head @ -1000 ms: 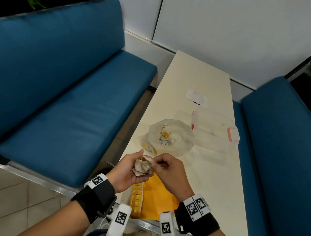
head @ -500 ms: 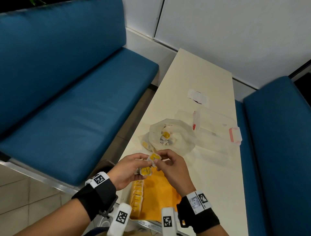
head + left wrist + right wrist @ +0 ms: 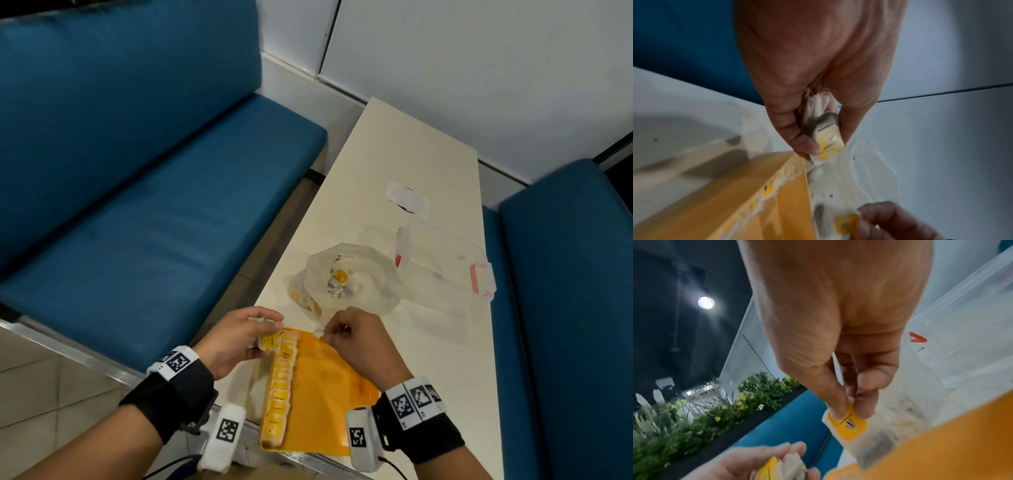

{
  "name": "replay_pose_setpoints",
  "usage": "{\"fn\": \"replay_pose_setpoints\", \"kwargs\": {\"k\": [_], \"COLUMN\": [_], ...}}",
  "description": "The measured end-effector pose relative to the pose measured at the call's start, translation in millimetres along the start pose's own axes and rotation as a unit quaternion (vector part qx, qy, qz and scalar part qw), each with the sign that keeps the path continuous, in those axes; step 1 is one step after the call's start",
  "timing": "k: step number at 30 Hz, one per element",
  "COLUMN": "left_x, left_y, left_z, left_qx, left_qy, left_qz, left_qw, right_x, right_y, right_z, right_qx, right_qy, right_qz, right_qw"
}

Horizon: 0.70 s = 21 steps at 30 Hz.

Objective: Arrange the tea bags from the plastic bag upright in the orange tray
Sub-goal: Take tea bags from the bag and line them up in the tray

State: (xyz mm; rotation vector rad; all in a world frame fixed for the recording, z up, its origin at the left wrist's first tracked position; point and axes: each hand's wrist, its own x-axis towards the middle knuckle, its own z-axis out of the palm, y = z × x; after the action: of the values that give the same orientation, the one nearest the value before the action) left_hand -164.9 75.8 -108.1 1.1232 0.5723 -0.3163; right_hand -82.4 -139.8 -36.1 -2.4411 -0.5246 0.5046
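An orange tray (image 3: 329,404) lies at the table's near edge, with a row of upright yellow-tagged tea bags (image 3: 279,387) along its left wall. My left hand (image 3: 239,337) grips a small bunch of tea bags (image 3: 826,129) just left of the tray's far corner. My right hand (image 3: 349,334) pinches a single tea bag (image 3: 846,425) by its yellow tag above the tray's far end. The crumpled plastic bag (image 3: 352,277) sits beyond the hands, with more tea bags (image 3: 339,282) inside.
A clear lidded container (image 3: 445,260) with red clips stands right of the plastic bag. A white wrapper (image 3: 406,198) lies farther up the cream table (image 3: 411,154). Blue benches (image 3: 154,205) flank the table on both sides.
The hands have separated over the tray's far end. The right hand has pulled one tea bag away from the bunch that the left hand keeps holding.
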Motion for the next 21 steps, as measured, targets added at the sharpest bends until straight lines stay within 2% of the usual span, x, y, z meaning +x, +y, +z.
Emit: {"fn": "replay_pose_setpoints", "kwargs": {"k": [4,10,14,21], "left_x": [3,12,14,17], "left_y": [-1,-18,-29,-31], "left_z": [-10,-7,-1,0], "left_qx": [0.026,0.165,0.241,0.264], "left_qy": [0.048,0.096,0.094,0.089], "left_qz": [0.02,0.033,0.035,0.045], "left_qw": [0.998,0.981,0.965,0.959], "right_x": [5,7,11,16], "right_y": [18,22,22,20], "right_z": [20,46,56,68], "right_qx": [-0.073,-0.156,-0.157,-0.166], "right_qy": [-0.032,-0.062,-0.043,0.004], "right_qz": [0.024,0.038,0.033,0.04], "right_qw": [0.997,0.985,0.986,0.985]}}
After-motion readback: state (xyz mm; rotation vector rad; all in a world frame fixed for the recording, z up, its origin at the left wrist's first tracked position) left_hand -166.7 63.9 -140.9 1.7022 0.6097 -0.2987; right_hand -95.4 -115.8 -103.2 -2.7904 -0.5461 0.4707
